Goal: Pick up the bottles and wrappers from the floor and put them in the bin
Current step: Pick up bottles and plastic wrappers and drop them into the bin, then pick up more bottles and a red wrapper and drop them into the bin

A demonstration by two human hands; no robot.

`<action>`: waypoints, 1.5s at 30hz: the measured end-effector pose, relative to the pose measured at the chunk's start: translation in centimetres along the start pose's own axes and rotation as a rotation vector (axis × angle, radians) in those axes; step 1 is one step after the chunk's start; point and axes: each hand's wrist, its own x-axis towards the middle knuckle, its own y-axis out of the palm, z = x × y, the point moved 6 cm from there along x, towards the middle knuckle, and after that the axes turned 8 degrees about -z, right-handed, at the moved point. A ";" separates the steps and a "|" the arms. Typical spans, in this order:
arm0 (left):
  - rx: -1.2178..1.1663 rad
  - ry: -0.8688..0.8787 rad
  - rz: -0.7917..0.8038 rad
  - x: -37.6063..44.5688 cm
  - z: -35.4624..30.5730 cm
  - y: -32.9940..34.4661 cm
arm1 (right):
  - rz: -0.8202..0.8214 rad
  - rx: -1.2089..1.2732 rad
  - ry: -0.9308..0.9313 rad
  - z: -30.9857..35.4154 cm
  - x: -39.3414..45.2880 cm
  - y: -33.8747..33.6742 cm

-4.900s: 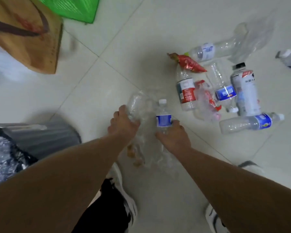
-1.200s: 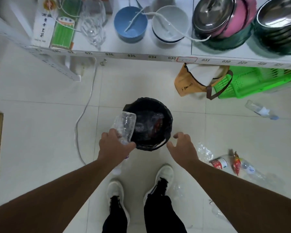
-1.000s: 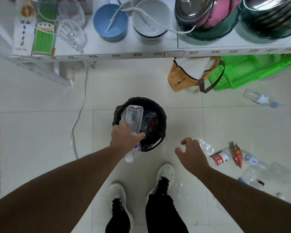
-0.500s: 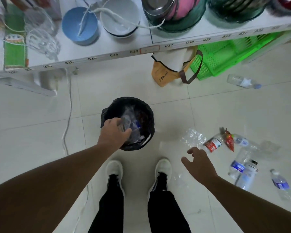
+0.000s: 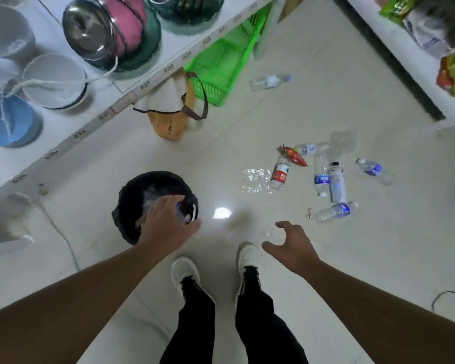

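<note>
- My left fingers (image 5: 180, 199) hang loosely spread over the mouth of the black-lined bin (image 5: 124, 200), gripping nothing; clear plastic already lies in the bin beneath them.
- My right fingers (image 5: 279, 225) are spread and curled, empty, above bare floor (image 5: 378, 258) just ahead of my right shoe (image 5: 247, 254).
- Beyond my right fingertips, well apart, lies the main scatter: a red-labelled bottle (image 5: 281, 173) on its side, a crumpled clear wrapper (image 5: 255, 179) touching it on the side toward the bin, and a red wrapper (image 5: 294, 156) at its cap end.
- Farther out are two blue-labelled bottles (image 5: 321, 177), one white bottle with a black cap (image 5: 336, 181), and another blue-labelled bottle (image 5: 335, 212), the nearest to my right fingers.
- One bottle (image 5: 374, 170) lies alone at the far right; another (image 5: 269, 81) rests by the green basket (image 5: 221, 67).
- The bottles look empty, so I judge them light, thin-walled and easily dented; smooth sides may roll or slip, so a grip round the labelled middle or the neck seems best.
- The wrappers should be limp and crackly; pinching a bunched edge would suit.
- Nothing stands between my fingers and the scatter; the tan bag (image 5: 168, 122) and shelf (image 5: 95, 119) sit off toward my left.
</note>
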 end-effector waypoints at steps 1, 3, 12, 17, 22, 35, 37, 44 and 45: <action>0.017 0.019 0.004 -0.2 -0.6 0.0 | -0.002 0.018 0.015 -1.1 -0.8 0.2; 0.052 0.040 0.003 -0.4 -1.7 0.7 | -0.001 0.042 0.048 -3.8 -1.9 0.8; 0.320 0.164 0.120 -2.7 -6.1 11.6 | -0.046 0.268 0.209 -15.0 -3.0 2.1; 0.317 0.212 0.147 -4.0 -11.6 16.1 | -0.090 0.409 0.217 -17.8 -3.1 -1.0; 0.368 0.293 0.167 -1.9 -17.7 19.5 | -0.093 0.413 0.218 -19.5 -1.4 -2.4; 0.582 0.422 0.207 16.7 -17.2 32.4 | -0.132 0.433 0.336 -21.1 13.4 12.3; 0.589 0.423 0.171 21.6 -14.7 36.1 | -0.147 0.384 0.322 -22.0 17.7 17.1; 0.641 0.376 -0.028 31.7 -7.3 47.0 | -0.273 -0.030 0.019 -25.1 27.2 28.1; 0.676 0.436 -0.040 31.6 -6.6 47.2 | -0.285 -0.028 -0.075 -25.2 27.6 28.9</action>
